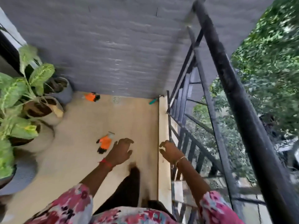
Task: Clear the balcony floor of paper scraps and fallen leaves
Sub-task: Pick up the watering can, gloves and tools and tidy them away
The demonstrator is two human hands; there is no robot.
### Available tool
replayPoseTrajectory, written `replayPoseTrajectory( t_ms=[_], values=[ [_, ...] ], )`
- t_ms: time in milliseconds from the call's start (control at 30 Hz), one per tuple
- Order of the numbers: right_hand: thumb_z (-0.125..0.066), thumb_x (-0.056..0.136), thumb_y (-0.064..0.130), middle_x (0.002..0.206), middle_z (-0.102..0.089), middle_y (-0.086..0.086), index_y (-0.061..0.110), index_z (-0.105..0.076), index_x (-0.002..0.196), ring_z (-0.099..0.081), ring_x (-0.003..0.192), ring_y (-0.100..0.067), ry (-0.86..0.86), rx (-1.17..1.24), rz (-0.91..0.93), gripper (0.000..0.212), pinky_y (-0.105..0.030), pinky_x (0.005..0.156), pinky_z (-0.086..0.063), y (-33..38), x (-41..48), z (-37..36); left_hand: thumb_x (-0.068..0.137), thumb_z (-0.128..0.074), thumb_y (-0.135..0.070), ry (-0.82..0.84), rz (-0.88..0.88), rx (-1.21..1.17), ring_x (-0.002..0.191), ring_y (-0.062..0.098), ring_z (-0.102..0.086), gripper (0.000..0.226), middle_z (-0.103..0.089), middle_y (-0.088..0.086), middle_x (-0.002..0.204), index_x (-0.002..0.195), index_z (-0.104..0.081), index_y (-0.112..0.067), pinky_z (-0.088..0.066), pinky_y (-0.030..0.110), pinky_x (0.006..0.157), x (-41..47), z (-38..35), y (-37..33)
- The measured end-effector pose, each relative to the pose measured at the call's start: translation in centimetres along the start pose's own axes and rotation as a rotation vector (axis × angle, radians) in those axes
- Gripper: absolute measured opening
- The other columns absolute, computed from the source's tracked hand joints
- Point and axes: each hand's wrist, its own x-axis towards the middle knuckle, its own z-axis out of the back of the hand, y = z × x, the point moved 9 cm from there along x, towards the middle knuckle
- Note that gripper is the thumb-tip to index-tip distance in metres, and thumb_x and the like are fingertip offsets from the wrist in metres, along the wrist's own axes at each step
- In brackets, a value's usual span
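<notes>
Floor (90, 123) runs open down the middle, potted plants (24, 97) crowding its left edge, black railing (229, 88) bounding the right. Both the left hand (122, 150) and right hand (169, 151) reach down, fingers loosely curled, empty. One orange scrap (105, 142) lies just beside the left hand, another (91, 96) against the far wall (113, 62).

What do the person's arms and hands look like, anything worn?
Bare left hand and right hand, no gloves. Left wrist has a thin red thread band, right a slim gold bangle. Both arms wear pink floral fabric sleeves with red and dark blotches.
</notes>
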Motion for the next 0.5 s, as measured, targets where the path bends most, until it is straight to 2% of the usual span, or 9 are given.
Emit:
replayPoseTrajectory(
  t_ms=[100, 133, 200, 233, 300, 333, 433, 467, 500],
  values=[
    [-0.046, 0.094, 0.010, 0.123, -0.054, -0.016, 0.000, -0.055, 0.121, -0.048, 0.118, -0.026, -0.013, -0.044, 0.019, 0.030, -0.021, 0.096, -0.027, 0.0, 6.3, 3.1, 0.088, -0.039, -0.033, 0.005, 0.005, 0.025, 0.129, 0.024, -0.042, 0.051, -0.047, 0.007, 0.137, 0.133, -0.047, -0.010, -0.031, 0.036, 0.107, 6.4, 3.3, 0.3],
    [-0.050, 0.091, 0.005, 0.113, -0.059, -0.019, -0.004, -0.060, 0.112, -0.055, 0.108, -0.028, -0.063, -0.045, 0.018, 0.024, -0.021, 0.091, -0.031, 0.2, 8.9, 4.7, 0.091, -0.042, -0.031, 0.002, 0.008, 0.037, 0.130, 0.023, -0.040, 0.047, -0.046, 0.005, 0.139, 0.134, -0.046, -0.011, -0.030, 0.034, 0.108, 9.2, 4.4, 0.8],
    [-0.061, 0.075, -0.004, 0.084, -0.066, -0.023, -0.009, -0.066, 0.084, -0.067, 0.077, -0.030, -0.119, 0.053, -0.018, 0.011, -0.019, 0.075, -0.038, -0.3, 13.5, 7.1, 0.094, -0.047, -0.022, -0.009, -0.001, 0.051, 0.132, 0.023, -0.038, 0.042, -0.044, 0.006, 0.141, 0.135, -0.044, -0.010, -0.029, 0.034, 0.109, 14.7, 6.2, 1.9],
    [-0.062, 0.074, -0.006, 0.083, -0.067, -0.024, -0.010, -0.066, 0.082, -0.068, 0.075, -0.030, -0.109, 0.074, -0.017, 0.010, -0.020, 0.074, -0.039, -0.5, 15.6, 8.1, 0.095, -0.048, -0.019, -0.001, -0.013, 0.057, 0.133, 0.023, -0.037, 0.042, -0.043, 0.006, 0.142, 0.136, -0.043, -0.010, -0.028, 0.035, 0.109, 17.0, 6.8, 2.3],
    [-0.053, 0.090, 0.001, 0.107, -0.063, -0.023, -0.008, -0.064, 0.103, -0.061, 0.102, -0.030, -0.163, 0.097, -0.090, 0.019, -0.021, 0.086, -0.034, -1.3, 19.7, 10.7, 0.096, -0.047, -0.019, 0.052, -0.026, 0.086, 0.134, 0.022, -0.035, 0.043, -0.040, 0.006, 0.144, 0.137, -0.040, -0.012, -0.027, 0.035, 0.110, 21.6, 8.9, 3.0],
    [-0.051, 0.093, 0.006, 0.113, -0.061, -0.021, -0.005, -0.063, 0.108, -0.057, 0.108, -0.030, -0.144, 0.113, -0.139, 0.022, -0.020, 0.087, -0.032, -2.1, 21.4, 11.5, 0.096, -0.046, -0.020, 0.067, -0.011, 0.104, 0.134, 0.023, -0.034, 0.043, -0.039, 0.006, 0.144, 0.138, -0.039, -0.013, -0.027, 0.035, 0.110, 23.6, 9.7, 3.6],
    [-0.047, 0.094, 0.007, 0.113, -0.062, -0.020, -0.004, -0.064, 0.106, -0.057, 0.107, -0.031, -0.104, 0.225, -0.223, 0.023, -0.025, 0.085, -0.036, -3.2, 27.8, 12.7, 0.094, -0.046, -0.019, 0.059, -0.008, 0.098, 0.134, 0.025, -0.035, 0.043, -0.042, 0.008, 0.142, 0.136, -0.043, -0.011, -0.027, 0.036, 0.109, 29.8, 13.0, 4.7],
    [-0.044, 0.095, 0.008, 0.114, -0.063, -0.018, -0.002, -0.064, 0.107, -0.057, 0.108, -0.030, -0.029, 0.194, -0.216, 0.026, -0.027, 0.087, -0.036, -3.3, 30.3, 12.3, 0.092, -0.045, -0.021, 0.080, 0.003, 0.089, 0.131, 0.027, -0.040, 0.042, -0.047, 0.009, 0.137, 0.132, -0.047, -0.009, -0.030, 0.038, 0.108, 32.0, 13.3, 5.3],
    [-0.042, 0.095, 0.008, 0.115, -0.063, -0.017, -0.001, -0.065, 0.108, -0.056, 0.110, -0.029, -0.045, 0.231, -0.203, 0.028, -0.029, 0.090, -0.036, -3.0, 31.4, 12.5, 0.087, -0.043, -0.024, 0.068, -0.039, 0.095, 0.123, 0.030, -0.049, 0.043, -0.055, 0.012, 0.128, 0.124, -0.055, -0.006, -0.037, 0.042, 0.103, 32.8, 13.6, 4.9]
  ],
)
